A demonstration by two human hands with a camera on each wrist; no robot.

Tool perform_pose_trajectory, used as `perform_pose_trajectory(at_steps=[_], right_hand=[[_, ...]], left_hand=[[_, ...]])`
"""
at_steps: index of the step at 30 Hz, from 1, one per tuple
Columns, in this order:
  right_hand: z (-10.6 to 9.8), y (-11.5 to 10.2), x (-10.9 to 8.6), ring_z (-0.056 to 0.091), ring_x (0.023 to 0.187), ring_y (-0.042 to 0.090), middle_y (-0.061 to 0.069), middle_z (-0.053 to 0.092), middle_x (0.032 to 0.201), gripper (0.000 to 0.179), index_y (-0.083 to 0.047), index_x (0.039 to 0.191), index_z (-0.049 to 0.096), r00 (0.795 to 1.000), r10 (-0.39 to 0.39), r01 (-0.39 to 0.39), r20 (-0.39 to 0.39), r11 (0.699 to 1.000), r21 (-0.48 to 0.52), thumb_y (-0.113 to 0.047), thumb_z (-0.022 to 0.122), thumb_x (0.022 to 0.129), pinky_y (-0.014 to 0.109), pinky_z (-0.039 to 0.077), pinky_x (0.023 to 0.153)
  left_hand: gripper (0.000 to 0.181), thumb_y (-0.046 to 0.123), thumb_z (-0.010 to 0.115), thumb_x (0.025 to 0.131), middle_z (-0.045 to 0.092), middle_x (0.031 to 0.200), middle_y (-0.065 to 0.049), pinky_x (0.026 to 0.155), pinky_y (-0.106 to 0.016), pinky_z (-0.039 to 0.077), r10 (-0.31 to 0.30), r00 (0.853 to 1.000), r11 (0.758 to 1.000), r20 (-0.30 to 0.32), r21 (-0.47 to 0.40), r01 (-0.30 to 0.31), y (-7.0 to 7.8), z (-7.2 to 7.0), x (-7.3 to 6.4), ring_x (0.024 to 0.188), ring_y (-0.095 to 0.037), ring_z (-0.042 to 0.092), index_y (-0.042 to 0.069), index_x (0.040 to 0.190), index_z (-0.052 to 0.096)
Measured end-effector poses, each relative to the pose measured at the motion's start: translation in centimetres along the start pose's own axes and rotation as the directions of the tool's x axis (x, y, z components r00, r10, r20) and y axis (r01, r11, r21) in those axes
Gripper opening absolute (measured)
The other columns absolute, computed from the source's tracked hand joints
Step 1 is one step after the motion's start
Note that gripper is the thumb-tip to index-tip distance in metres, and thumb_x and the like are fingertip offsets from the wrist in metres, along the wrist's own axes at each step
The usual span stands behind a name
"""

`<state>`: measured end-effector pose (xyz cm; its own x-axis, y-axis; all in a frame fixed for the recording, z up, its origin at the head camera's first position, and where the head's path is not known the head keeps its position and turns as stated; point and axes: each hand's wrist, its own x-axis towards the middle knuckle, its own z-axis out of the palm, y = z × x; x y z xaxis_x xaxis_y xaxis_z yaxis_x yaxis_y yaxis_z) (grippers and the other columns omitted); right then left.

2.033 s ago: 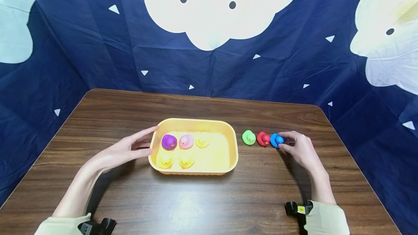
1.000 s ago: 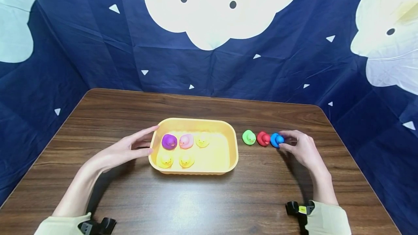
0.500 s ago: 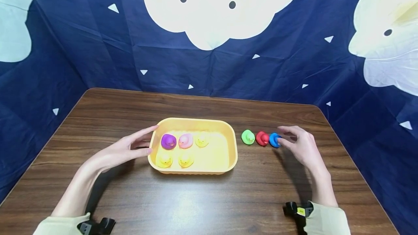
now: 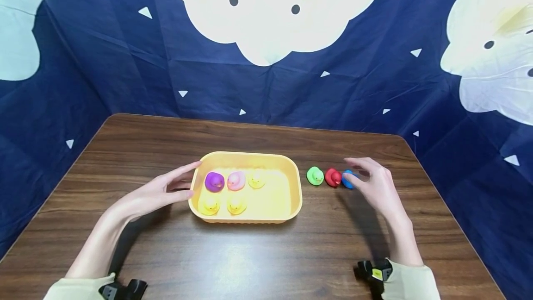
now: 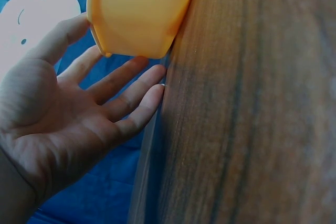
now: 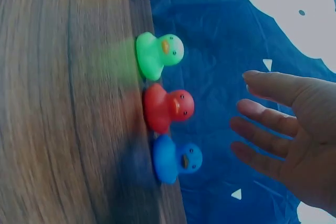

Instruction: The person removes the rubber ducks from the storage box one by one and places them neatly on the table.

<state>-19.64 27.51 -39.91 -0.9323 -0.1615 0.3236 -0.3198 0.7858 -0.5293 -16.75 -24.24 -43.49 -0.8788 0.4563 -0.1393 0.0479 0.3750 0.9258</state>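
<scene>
My left hand (image 4: pixel 151 193) touches the left end of a yellow plastic tray (image 4: pixel 296 198), its fingers spread and fairly straight. In the tray sit a purple rubber duck (image 4: pixel 214 182), a pink duck (image 4: pixel 236 180) and several yellow ducks (image 4: pixel 236 204). To the tray's right, a green duck (image 4: pixel 314 176), a red duck (image 4: pixel 333 177) and a blue duck (image 4: pixel 346 179) stand in a row on the table. My right hand (image 4: pixel 374 186) hovers over the blue duck, partly hiding it in the head view. The right wrist view shows that hand apart from all three ducks, holding nothing.
Everything rests on a brown wood-grain table (image 4: pixel 250 263). Behind it hangs a dark blue curtain (image 4: pixel 216 78) with white cloud shapes and small triangles. Black camera mounts (image 4: pixel 122 289) sit at both wrists.
My right hand has let go of the blue duck, risen, and shifted a little left above it. The ducks keep their row. The left hand and tray stay put.
</scene>
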Motion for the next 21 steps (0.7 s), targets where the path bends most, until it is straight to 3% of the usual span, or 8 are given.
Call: perform_pose_trajectory(at_steps=[1,3,4,5,10,17,21], right_hand=[[0.1,-0.1,0.0,0.07,0.11,0.022,0.013,0.074,0.118,0.037,-0.008,0.127,0.071,1.0,-0.004,0.004,-0.002,1.0,0.009,-0.011,0.079,0.091,0.023,0.059,0.089],[0.4,-0.5,0.0,0.071,0.109,0.021,0.012,0.074,0.118,0.037,-0.009,0.127,0.072,1.0,-0.014,0.014,-0.007,1.0,0.006,-0.011,0.079,0.09,0.01,0.053,0.087],[0.6,-0.7,0.0,0.071,0.108,0.021,0.011,0.074,0.118,0.038,-0.01,0.127,0.072,1.0,-0.017,0.017,-0.008,1.0,0.002,-0.012,0.08,0.09,0.01,0.053,0.087],[0.8,-0.9,0.1,0.071,0.108,0.021,0.01,0.074,0.118,0.038,-0.01,0.127,0.072,1.0,-0.019,0.019,-0.008,1.0,-0.001,-0.012,0.08,0.09,0.012,0.052,0.086],[1.5,-2.1,0.3,0.07,0.111,0.027,0.008,0.075,0.118,0.04,-0.013,0.127,0.072,1.0,-0.024,0.024,0.004,1.0,-0.015,-0.016,0.082,0.089,0.048,0.053,0.094],[2.3,-3.3,0.5,0.07,0.111,0.027,0.008,0.074,0.12,0.041,-0.012,0.128,0.072,0.999,-0.043,0.043,0.022,0.999,0.011,-0.012,0.083,0.087,0.05,0.055,0.096],[2.8,-3.9,0.7,0.07,0.109,0.024,0.006,0.075,0.118,0.04,-0.013,0.126,0.073,0.996,-0.083,0.083,0.01,0.996,0.012,-0.012,0.083,0.087,0.039,0.054,0.094]], left_hand=[[0.074,0.024,0.066,0.101,0.031,0.167,-0.019,0.097,-0.012,0.045,-0.002,1.0,1.0,-0.001,0.0,0.002,0.0,0.0,0.0,0.146,-0.046,0.043,0.018,0.164,0.027],[0.074,0.024,0.066,0.101,0.032,0.167,-0.019,0.097,-0.012,0.045,-0.007,1.0,1.0,-0.003,0.001,0.007,0.0,0.1,0.0,0.147,-0.046,0.042,0.018,0.164,0.027],[0.074,0.024,0.066,0.101,0.031,0.167,-0.019,0.097,-0.012,0.045,-0.007,1.0,1.0,-0.003,0.002,0.007,0.0,0.1,0.0,0.147,-0.046,0.042,0.018,0.164,0.027],[0.074,0.024,0.066,0.102,0.031,0.167,-0.019,0.097,-0.012,0.044,-0.008,1.0,1.0,-0.002,0.003,0.008,0.0,0.1,0.0,0.147,-0.046,0.042,0.018,0.164,0.027],[0.074,0.025,0.066,0.102,0.032,0.167,-0.019,0.097,-0.012,0.044,-0.008,1.0,1.0,-0.001,0.015,0.008,0.0,0.0,0.0,0.147,-0.045,0.042,0.019,0.164,0.026],[0.074,0.025,0.066,0.101,0.034,0.166,-0.019,0.097,-0.012,0.045,-0.012,1.0,1.0,0.002,0.007,0.012,0.2,-0.1,0.2,0.148,-0.045,0.041,0.02,0.164,0.026],[0.075,0.023,0.066,0.102,0.032,0.167,-0.02,0.097,-0.011,0.045,-0.009,1.0,1.0,0.005,-0.006,0.009,0.1,0.0,0.1,0.148,-0.046,0.041,0.019,0.164,0.025]])
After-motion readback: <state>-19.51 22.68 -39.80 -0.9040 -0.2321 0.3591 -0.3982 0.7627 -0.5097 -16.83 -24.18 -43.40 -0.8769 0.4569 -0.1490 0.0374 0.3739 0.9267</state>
